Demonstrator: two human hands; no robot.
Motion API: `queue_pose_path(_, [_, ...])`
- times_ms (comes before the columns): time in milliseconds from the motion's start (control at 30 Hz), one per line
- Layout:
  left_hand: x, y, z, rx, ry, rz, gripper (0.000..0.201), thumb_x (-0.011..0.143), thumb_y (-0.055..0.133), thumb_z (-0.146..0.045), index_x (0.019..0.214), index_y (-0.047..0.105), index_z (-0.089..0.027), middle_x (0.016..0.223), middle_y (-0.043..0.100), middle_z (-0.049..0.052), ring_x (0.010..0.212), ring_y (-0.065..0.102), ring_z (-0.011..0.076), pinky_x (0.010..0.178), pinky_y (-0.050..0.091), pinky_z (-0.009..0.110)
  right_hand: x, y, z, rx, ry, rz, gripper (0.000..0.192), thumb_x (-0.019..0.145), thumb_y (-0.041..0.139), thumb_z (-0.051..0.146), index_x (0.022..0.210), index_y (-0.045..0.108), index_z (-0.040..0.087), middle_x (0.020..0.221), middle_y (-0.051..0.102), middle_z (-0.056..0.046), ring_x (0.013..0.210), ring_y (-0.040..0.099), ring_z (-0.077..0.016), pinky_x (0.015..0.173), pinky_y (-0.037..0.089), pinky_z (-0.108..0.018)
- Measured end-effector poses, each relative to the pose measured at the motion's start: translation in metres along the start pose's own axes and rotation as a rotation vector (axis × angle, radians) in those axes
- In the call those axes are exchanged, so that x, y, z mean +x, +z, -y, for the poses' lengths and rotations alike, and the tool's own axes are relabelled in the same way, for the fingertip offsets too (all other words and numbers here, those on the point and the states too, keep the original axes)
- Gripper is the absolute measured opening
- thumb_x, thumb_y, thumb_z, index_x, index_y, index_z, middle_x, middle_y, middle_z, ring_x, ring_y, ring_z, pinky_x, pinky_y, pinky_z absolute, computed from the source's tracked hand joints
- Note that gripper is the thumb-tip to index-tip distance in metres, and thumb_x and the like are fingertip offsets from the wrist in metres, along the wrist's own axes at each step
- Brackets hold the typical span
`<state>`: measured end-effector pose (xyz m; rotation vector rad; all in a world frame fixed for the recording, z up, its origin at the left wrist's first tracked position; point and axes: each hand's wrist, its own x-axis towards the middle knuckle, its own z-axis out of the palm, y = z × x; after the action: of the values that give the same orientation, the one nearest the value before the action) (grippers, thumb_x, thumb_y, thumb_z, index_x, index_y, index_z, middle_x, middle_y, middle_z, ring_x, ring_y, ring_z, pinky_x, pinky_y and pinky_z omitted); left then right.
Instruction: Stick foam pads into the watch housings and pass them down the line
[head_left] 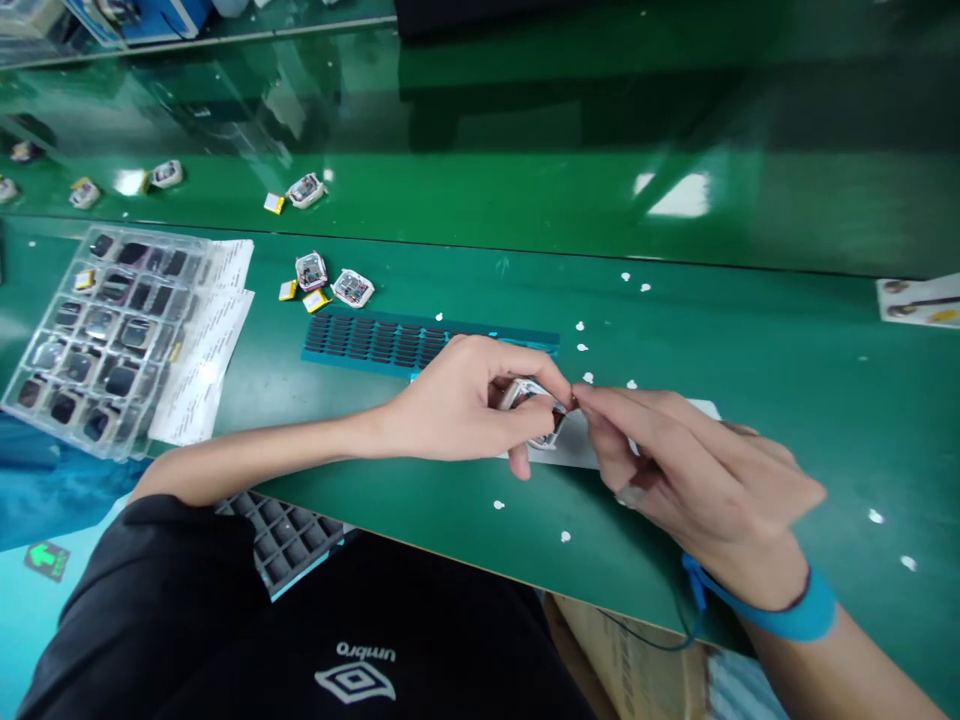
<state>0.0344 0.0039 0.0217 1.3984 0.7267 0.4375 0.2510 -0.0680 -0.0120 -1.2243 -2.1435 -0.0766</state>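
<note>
A green tabletop (465, 520) fills the view, with a glossy raised green shelf (480, 190) running across its far side. At the far left lies a clear plastic tray (45, 405) whose pockets hold dark square parts, resting partly on white printed sheets (214, 330). A teal slotted rack (375, 342) lies in the middle, and a dark gridded tray (289, 538) juts over the near edge.

The left hand (457, 410) is closed around a small square electronic module (534, 395), held just above a grey mat (577, 445) near the tabletop's middle. The right hand (690, 470), wearing a blue wrist strap (787, 612), pinches at the module's right edge with thumb and forefinger, so both hands meet on it.

Similar loose modules (330, 280) with small yellow pieces lie beyond the rack, more on the shelf. White scraps (499, 505) dot the tabletop.
</note>
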Motion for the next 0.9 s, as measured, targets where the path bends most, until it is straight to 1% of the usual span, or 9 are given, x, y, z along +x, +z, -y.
queue_pose_path(67, [0.001,0.0,0.002,-0.021,0.009,-0.008,0.01,0.087,0.056,-0.014,0.086,0.066,-0.016,0.06,0.059,-0.005,0.054,0.075,0.0127,0.039,0.032,0.016,0.006,0.001,-0.001,-0.11,-0.094,-0.062,0.051,0.091,0.074,0.001,0.137,0.066,0.023,0.092,0.083,0.001,0.067,0.076,-0.0132,0.052,0.048,-0.026])
queue_pose_path(133, [0.001,-0.001,0.003,-0.037,0.015,-0.026,0.01,0.089,0.055,-0.014,0.09,0.065,-0.016,0.065,0.061,-0.005,0.053,0.074,0.0127,0.039,0.032,0.017,0.013,0.002,-0.001,-0.198,-0.039,-0.105,0.057,0.091,0.07,-0.002,0.143,0.064,0.023,0.097,0.084,-0.001,0.068,0.078,-0.0142,0.044,0.043,-0.027])
queue_pose_path(200, [0.001,-0.001,0.004,-0.039,0.01,-0.043,0.012,0.091,0.054,-0.012,0.097,0.063,-0.017,0.065,0.062,-0.005,0.053,0.074,0.0133,0.039,0.033,0.018,0.017,0.001,-0.001,-0.187,0.003,-0.111,0.07,0.092,0.068,-0.003,0.153,0.057,0.029,0.109,0.084,-0.002,0.077,0.081,-0.0167,0.041,0.042,-0.027])
queue_pose_path(300, [0.0,-0.002,0.004,-0.039,-0.012,-0.026,0.028,0.09,0.055,-0.007,0.114,0.057,-0.02,0.064,0.063,-0.007,0.055,0.075,0.0146,0.04,0.036,0.019,0.013,-0.001,-0.004,-0.113,-0.049,-0.041,0.076,0.094,0.068,0.001,0.16,0.05,0.035,0.127,0.078,-0.002,0.086,0.082,-0.0207,0.046,0.051,-0.027])
queue_pose_path(400, [0.001,-0.002,0.006,-0.051,-0.017,-0.023,0.036,0.09,0.056,-0.007,0.123,0.051,-0.021,0.071,0.066,-0.006,0.061,0.078,0.0153,0.042,0.04,0.019,0.004,-0.001,-0.009,-0.057,-0.076,0.008,0.065,0.1,0.067,0.009,0.157,0.054,0.036,0.132,0.076,-0.001,0.087,0.082,-0.0211,0.057,0.059,-0.028])
queue_pose_path(500, [0.002,0.0,0.011,-0.024,-0.002,-0.062,0.025,0.093,0.054,-0.009,0.114,0.049,-0.021,0.073,0.068,-0.004,0.066,0.079,0.0164,0.045,0.044,0.019,0.0,-0.001,-0.012,-0.034,-0.111,0.017,0.062,0.101,0.071,0.018,0.158,0.052,0.032,0.132,0.076,-0.005,0.09,0.082,-0.0238,0.062,0.063,-0.03])
queue_pose_path(600, [0.001,0.002,0.015,0.034,0.036,-0.076,0.016,0.095,0.054,-0.013,0.104,0.046,-0.022,0.072,0.07,-0.003,0.067,0.077,0.0156,0.052,0.051,0.022,0.001,0.001,-0.009,-0.029,-0.132,0.048,0.068,0.099,0.071,0.015,0.161,0.048,0.03,0.135,0.074,-0.007,0.092,0.082,-0.0258,0.064,0.064,-0.032])
queue_pose_path(767, [-0.003,0.009,0.019,0.152,0.157,-0.148,0.017,0.092,0.059,-0.015,0.101,0.047,-0.022,0.068,0.066,-0.006,0.061,0.071,0.0113,0.054,0.05,0.021,0.002,0.007,0.001,-0.091,-0.135,0.046,0.074,0.097,0.064,0.004,0.165,0.042,0.022,0.133,0.074,-0.01,0.08,0.082,-0.0231,0.053,0.059,-0.032])
queue_pose_path(900, [-0.003,0.012,0.026,0.144,0.192,-0.245,0.015,0.092,0.06,-0.017,0.095,0.046,-0.021,0.066,0.062,-0.007,0.058,0.07,0.0101,0.051,0.048,0.018,0.003,0.013,0.005,-0.125,-0.112,0.068,0.073,0.096,0.057,0.001,0.164,0.043,0.024,0.139,0.071,-0.011,0.077,0.081,-0.0216,0.047,0.054,-0.032])
